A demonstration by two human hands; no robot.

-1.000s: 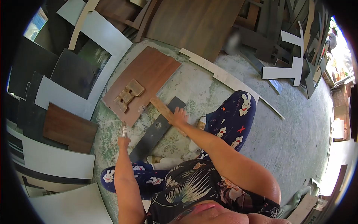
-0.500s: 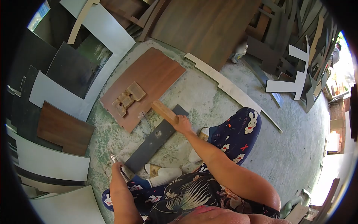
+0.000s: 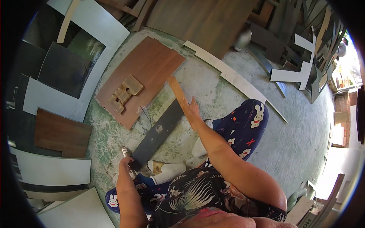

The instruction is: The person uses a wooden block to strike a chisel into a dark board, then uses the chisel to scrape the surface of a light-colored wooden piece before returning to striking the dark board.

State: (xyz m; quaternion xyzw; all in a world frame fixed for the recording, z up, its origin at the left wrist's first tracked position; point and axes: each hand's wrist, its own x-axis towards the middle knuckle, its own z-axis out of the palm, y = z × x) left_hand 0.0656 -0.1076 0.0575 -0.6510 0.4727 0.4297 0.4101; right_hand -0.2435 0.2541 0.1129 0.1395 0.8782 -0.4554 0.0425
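Note:
My right hand (image 3: 192, 111) grips a light brown wooden strip (image 3: 176, 89) at its lower part, with one finger raised off it. The strip crosses the upper end of a long dark grey board (image 3: 157, 131), which lies diagonally on the floor between my legs. At the lower end of that board, my left hand (image 3: 126, 162) is closed around a tool with a shiny metal tip (image 3: 124, 151); its handle is mostly hidden. Beyond the dark board, a worn brown wooden block (image 3: 127, 91) with notches rests on a reddish-brown panel (image 3: 144, 72).
A long white strip (image 3: 224, 70) lies on the floor ahead. Panels and offcuts, including a white cut panel (image 3: 91, 89), stand or lie at the left. More scraps and a white T-shaped piece (image 3: 285, 75) are at the right. My bent legs frame the dark board.
My right hand has moved along the wooden strip, whose far end has swung up and right. My left hand and its tool have shifted right, closer to the dark board's lower end.

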